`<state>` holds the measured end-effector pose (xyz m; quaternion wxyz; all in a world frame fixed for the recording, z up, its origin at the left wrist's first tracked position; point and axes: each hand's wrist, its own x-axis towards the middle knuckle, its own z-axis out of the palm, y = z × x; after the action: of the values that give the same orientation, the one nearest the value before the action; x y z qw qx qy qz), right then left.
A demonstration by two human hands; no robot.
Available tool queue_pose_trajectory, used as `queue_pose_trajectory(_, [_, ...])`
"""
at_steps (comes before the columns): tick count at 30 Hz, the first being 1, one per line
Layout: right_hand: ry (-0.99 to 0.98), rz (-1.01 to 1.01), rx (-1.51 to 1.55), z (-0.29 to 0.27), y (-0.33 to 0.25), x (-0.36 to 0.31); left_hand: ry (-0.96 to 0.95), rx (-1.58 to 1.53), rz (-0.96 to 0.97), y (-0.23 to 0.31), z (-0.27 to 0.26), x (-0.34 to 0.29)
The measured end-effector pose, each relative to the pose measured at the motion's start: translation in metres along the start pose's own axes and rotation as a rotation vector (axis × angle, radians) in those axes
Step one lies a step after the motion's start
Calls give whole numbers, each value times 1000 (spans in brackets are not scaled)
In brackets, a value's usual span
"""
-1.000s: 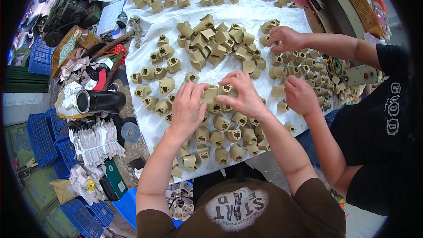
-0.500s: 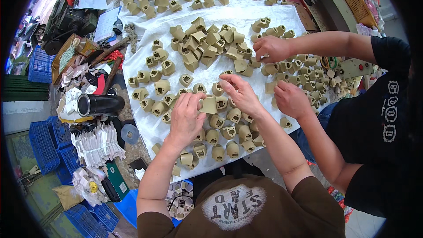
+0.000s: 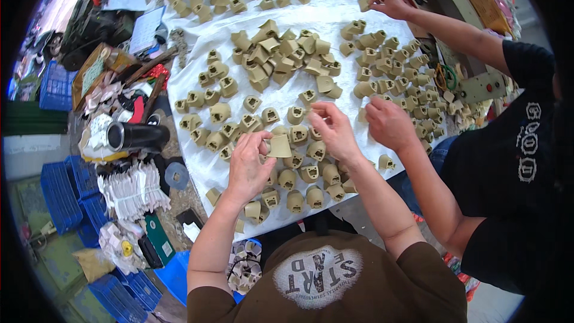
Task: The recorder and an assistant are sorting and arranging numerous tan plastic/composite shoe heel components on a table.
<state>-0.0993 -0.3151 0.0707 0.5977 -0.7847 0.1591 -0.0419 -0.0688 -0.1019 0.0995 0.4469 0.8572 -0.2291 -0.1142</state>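
Now both forearms angled inward, left hand [image 3: 250,164] grip pinching a tan moulded piece [image 3: 279,146], right hand [image 3: 333,130] fingers curled empty.

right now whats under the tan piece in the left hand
Under the tan piece held by the left hand lie more tan pieces on the white sheet. What sits directly beneath the hand is covered.

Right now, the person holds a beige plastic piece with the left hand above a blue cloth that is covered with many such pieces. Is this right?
Not quite. The cloth is white, not blue, as the head view shows; the blue things are crates at the person's left. The rest stands: the left hand holds a beige plastic piece above the cloth, covered with many such pieces.
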Motion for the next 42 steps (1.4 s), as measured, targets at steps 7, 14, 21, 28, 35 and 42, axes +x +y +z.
queue_pose_trajectory(7, [-264,-207,-229,34,-23,7,236,-102,-207,-24,-35,-65])
queue_pose_trajectory(14, [-747,-1019,-830,189,-55,3,661,116,-526,-57,-84,-157])
queue_pose_trajectory(21, [-744,-1342,-1325,283,8,5,709,68,-501,-66,-90,-187])
queue_pose_trajectory(28, [-917,-1249,-1470,313,-10,22,749,47,-502,-90,-89,-200])
queue_pose_trajectory(35, [-1025,-1229,-1481,319,-17,29,720,54,-472,-95,-85,-196])
queue_pose_trajectory(42, [-896,-1080,-1345,315,-16,38,703,84,-429,-88,-80,-195])
